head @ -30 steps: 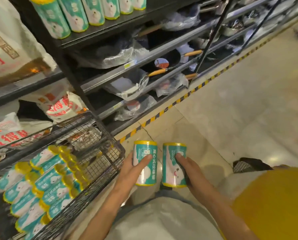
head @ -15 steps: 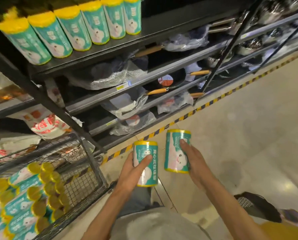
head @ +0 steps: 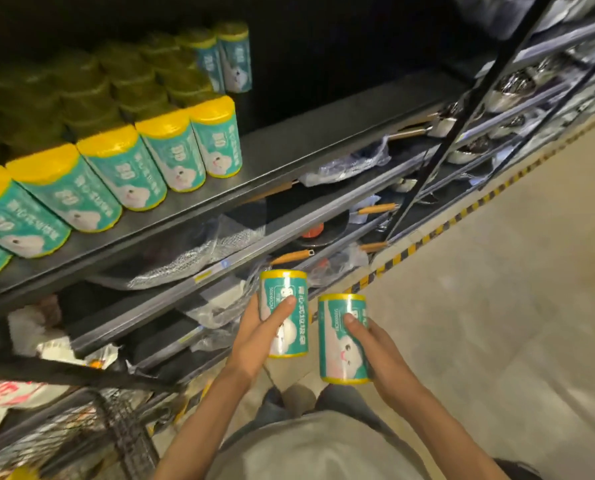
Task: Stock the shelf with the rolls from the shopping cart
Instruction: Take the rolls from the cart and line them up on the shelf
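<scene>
My left hand [head: 258, 332] grips an upright teal roll with yellow ends [head: 284, 303]. Beside it, a little lower and to the right, my right hand [head: 375, 344] grips a second teal roll [head: 339, 341]. Both rolls hang in front of me, below the dark shelf board [head: 306, 147]. On that board stand several matching rolls [head: 171, 150] in rows at the left; its right part is bare. The wire shopping cart [head: 92, 434] shows only at the bottom left corner.
Lower shelves [head: 289, 233] hold pans with wooden handles and plastic-wrapped goods. A black upright post [head: 462, 109] divides the shelving on the right. A yellow-black stripe [head: 445, 226] runs along the floor edge. Beige tiled floor [head: 497, 323] spreads to the right.
My view has risen toward the stocked shelf and the cart has slid almost out of sight. Both hands still hold their rolls; the left roll now sits higher than the right one.
</scene>
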